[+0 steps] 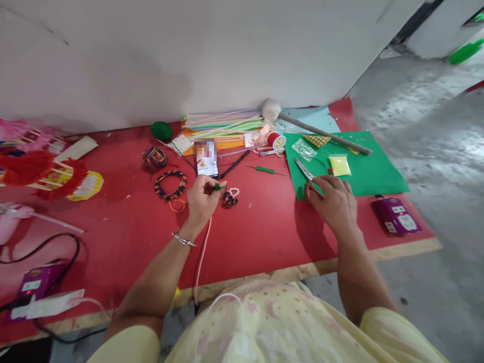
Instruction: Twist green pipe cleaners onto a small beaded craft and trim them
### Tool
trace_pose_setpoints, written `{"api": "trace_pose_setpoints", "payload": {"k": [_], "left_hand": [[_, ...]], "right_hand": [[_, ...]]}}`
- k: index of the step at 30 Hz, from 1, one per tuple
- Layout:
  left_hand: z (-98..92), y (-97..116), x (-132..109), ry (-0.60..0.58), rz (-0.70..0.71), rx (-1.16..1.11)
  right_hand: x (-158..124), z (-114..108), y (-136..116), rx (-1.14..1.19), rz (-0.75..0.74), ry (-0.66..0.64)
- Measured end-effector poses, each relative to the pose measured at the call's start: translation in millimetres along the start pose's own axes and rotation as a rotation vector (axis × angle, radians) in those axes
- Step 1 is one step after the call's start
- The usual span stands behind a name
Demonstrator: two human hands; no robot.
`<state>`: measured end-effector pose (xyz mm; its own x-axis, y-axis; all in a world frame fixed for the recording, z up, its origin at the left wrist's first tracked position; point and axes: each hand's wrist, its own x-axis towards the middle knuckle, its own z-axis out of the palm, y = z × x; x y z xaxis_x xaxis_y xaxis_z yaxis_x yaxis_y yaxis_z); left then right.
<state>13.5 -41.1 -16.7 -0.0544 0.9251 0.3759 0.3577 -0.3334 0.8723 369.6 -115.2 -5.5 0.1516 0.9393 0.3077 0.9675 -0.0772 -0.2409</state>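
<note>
My left hand is closed in a pinch on a strand of green yarn above the red tabletop. Right beside those fingertips lies a small dark braided piece with a loop of white beads; whether the yarn is joined to it I cannot tell. My right hand has its fingers on the orange handles of a pair of scissors, whose blades point away from me over a green sheet. A braided ring of dark and orange yarn lies left of my left hand.
Behind my hands are a phone, a green-handled hook, a red thread spool, a multicolour yarn ball and a green yarn ball. A stick with a white ball end crosses the sheet. Purple power boxes sit near both ends.
</note>
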Motion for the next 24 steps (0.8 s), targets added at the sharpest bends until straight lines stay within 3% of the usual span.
{"api": "trace_pose_setpoints", "payload": {"k": [2, 6, 8, 11, 13, 15, 17, 19, 22, 24], "left_hand": [[1.3, -1.4, -1.4, -0.048, -0.038, 0.024], [3.7, -2.1, -4.0, -0.122, -0.081, 0.075], [4.2, -1.0, -5.0, -0.163, -0.081, 0.097], [3.9, 1.7, -5.9, -0.264, -0.089, 0.071], [3.2, 3.4, -5.7, -0.342, -0.159, -0.022], [2.5, 4.3, -4.6, -0.401, -0.268, -0.140], [2.3, 4.1, -2.9, -0.436, -0.343, -0.218], [3.0, 3.1, -1.2, -0.440, -0.375, -0.262], [5.3, 1.8, 0.6, -0.430, -0.474, -0.365], [6.2, 2.0, 1.1, -0.444, -0.546, -0.440]], "right_hand": [[1.1, -0.8, -29.6, 0.308, -0.067, 0.003], [2.3, 13.3, -105.7, 0.889, -0.077, -0.312], [3.3, 27.0, -139.0, 1.060, -0.053, -0.451], [8.4, 43.5, -163.3, 1.081, -0.127, -0.465], [13.9, 46.0, -156.7, 0.937, -0.225, -0.416], [18.5, 40.2, -132.5, 0.667, -0.279, -0.327], [19.4, 28.1, -96.7, 0.309, -0.194, -0.170], [15.5, 14.2, -57.9, 0.003, -0.013, -0.071], [4.8, -0.7, -11.5, -0.287, 0.180, -0.163], [-0.4, -4.5, 6.1, -0.329, 0.173, -0.266]]}}
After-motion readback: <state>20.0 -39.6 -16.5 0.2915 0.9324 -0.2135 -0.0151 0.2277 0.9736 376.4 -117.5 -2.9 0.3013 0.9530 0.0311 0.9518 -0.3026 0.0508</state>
